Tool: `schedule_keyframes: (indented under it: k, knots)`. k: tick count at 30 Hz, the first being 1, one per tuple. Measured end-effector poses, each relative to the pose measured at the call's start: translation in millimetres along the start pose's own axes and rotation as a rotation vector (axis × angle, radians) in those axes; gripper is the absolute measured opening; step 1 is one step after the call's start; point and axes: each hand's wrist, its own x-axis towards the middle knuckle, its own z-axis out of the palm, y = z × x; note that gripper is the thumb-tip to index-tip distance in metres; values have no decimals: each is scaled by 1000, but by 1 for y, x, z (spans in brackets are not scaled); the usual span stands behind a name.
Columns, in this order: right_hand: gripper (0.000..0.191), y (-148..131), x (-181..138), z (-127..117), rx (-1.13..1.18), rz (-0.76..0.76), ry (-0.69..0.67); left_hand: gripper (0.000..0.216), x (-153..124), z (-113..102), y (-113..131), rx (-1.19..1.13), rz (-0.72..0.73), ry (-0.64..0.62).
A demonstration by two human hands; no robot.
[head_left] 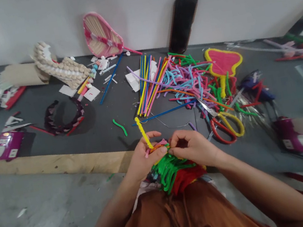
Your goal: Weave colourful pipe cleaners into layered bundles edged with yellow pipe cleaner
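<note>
Close to my body is a craft made of fuzzy pipe cleaners (169, 168), with green and red strands hanging down and pink and orange ones at its top. A thick yellow twisted stem (143, 132) sticks up from it, past my left fingers. My left hand (146, 157) grips the craft from the left, thumb pressed on its upper edge. My right hand (193, 146) pinches at the same upper edge, fingertips almost meeting the left thumb. What exactly lies between the right fingertips is too small to make out.
Beyond my hands lie a bundle of long pipe cleaners (149, 84), a heap of short cut pieces (183, 79) and scissors (225, 126). A pink fan-like craft (102, 34) and a phone (183, 23) lean on the wall. A dark headband (63, 118) lies left.
</note>
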Motion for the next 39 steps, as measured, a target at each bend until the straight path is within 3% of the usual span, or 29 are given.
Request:
schedule_keyframes:
  k: [5, 8, 11, 14, 18, 26, 34, 39]
  knots:
    - [12, 4, 4, 0, 49, 14, -11, 63, 0, -4, 3, -7, 0, -59]
    - [16, 8, 10, -4, 206, 40, -69, 61, 1, -6, 6, 27, -1, -46]
    - [16, 12, 16, -9, 192, 49, -107, 57, 0, -6, 7, 45, 2, -41]
    - [11, 16, 19, -9, 132, 63, -173, 54, 0, -6, 6, 81, 33, -10]
    - [14, 19, 22, -6, 232, 102, -254, 51, 2, -7, 1, 188, 100, 66]
    - [20, 22, 31, -11, 332, 91, -432, 56, 1, -10, -2, 369, 153, 90]
    - [33, 23, 35, -13, 529, 111, -578, 66, 0, -6, 9, 479, 171, -27]
    - [34, 24, 29, -13, 435, 73, -613, 76, -2, -3, 13, 511, 151, -66]
